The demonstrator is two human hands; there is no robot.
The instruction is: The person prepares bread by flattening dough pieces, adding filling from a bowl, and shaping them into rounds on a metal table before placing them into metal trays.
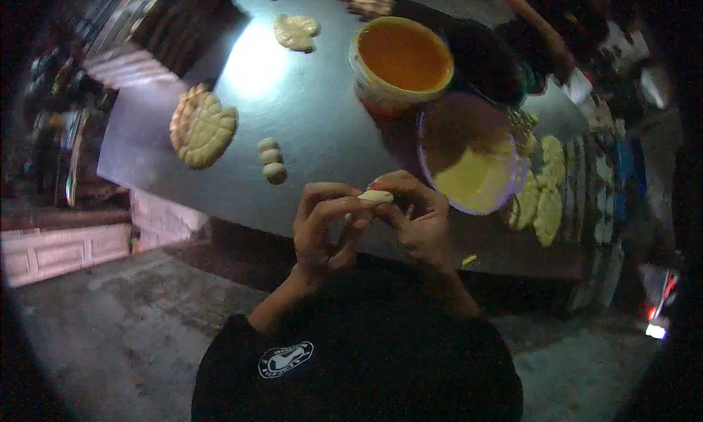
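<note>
Just in front of my chest, above the table's near edge, both hands meet at a small pale piece of dough (376,196). My left hand (326,220) has its fingers bent around the left end of the piece. My right hand (419,217) pinches the other end between thumb and fingers. Ahead and to the left, a short row of pale dough balls (271,160) lies on the metal table (315,114), the balls touching one another. Farther left sits a large rounded dough piece (209,132) with a scored surface. Another shaped dough piece (296,32) lies at the far side.
A bucket of orange liquid (403,56) stands beyond my right hand. Next to it, a purple-rimmed basin (469,162) holds something pale yellow. Several yellowish dough pieces (548,195) lie at the right. Another person's arm (538,26) reaches in at the far right.
</note>
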